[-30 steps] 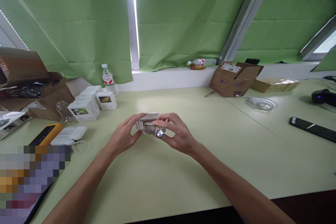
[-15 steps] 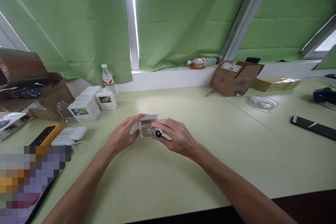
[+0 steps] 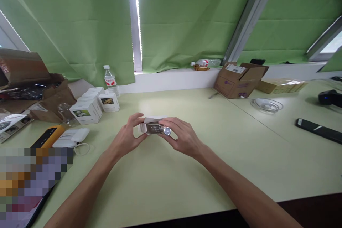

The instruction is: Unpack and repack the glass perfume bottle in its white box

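My left hand [image 3: 125, 139] grips a small white carton [image 3: 143, 128] by its left side, thumb below and fingers above. The carton's open side faces me, over the pale table. A small clear bottle [image 3: 154, 128] with a shiny silver cap lies sideways at that opening, the cap pointing right. My right hand [image 3: 185, 138] pinches the bottle near its cap, with the thumb underneath. How deep the bottle sits in the carton I cannot tell. Its fingers also cover the carton's right end.
White picture boxes [image 3: 87, 108] stand at the left, beside a water bottle [image 3: 109, 77] and an opened cardboard box [image 3: 52, 103]. A white adapter [image 3: 71, 138] lies nearer me. Across the table are a brown carton [image 3: 235, 82], a coiled cable [image 3: 267, 105] and a black bar-shaped object [image 3: 320, 130].
The carton and bottle have tilted and shifted slightly right. The cap, dark before, now shows its silver end. Both hands keep their hold.
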`<state>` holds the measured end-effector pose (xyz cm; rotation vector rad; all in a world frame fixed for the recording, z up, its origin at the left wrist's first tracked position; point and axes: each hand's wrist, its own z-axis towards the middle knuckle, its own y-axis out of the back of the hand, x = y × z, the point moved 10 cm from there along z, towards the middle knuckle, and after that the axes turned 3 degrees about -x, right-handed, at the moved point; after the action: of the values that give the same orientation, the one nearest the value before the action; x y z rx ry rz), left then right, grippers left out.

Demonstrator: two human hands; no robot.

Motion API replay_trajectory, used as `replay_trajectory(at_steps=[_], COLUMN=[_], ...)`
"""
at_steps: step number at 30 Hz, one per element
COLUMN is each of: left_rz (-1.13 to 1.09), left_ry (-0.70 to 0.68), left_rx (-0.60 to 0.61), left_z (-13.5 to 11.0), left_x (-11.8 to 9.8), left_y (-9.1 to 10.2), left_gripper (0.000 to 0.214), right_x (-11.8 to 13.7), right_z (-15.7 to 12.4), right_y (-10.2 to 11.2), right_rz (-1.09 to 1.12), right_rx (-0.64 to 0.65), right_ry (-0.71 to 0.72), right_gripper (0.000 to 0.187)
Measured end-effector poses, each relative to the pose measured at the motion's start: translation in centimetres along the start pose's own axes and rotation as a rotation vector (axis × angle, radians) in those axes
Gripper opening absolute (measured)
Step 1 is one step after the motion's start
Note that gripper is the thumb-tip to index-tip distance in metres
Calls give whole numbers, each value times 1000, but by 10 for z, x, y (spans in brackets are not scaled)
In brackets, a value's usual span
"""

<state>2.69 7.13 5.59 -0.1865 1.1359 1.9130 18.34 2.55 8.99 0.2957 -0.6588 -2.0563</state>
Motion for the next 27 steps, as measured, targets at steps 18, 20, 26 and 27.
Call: replay_trajectory(at_steps=[18,20,26,27], left_rz=[-200,-239,-285,-298], left_ry=[155,173,217,225], left_rx=[238,244,237,236], left_z=[1,0,-1,-1], left_x=[15,17,21,21], left_y=[-33,-35,-35,-36], left_gripper=[44,39,37,38], right_x=[7,9,14,14], right_z=[-1,-1,1,1], right_y=[-7,-9,-9,-9], right_rz=[73,73,69,71], right_rx=[70,80,92,96], right_ry=[19,31,44,38], right_gripper=[37,37,39,37])
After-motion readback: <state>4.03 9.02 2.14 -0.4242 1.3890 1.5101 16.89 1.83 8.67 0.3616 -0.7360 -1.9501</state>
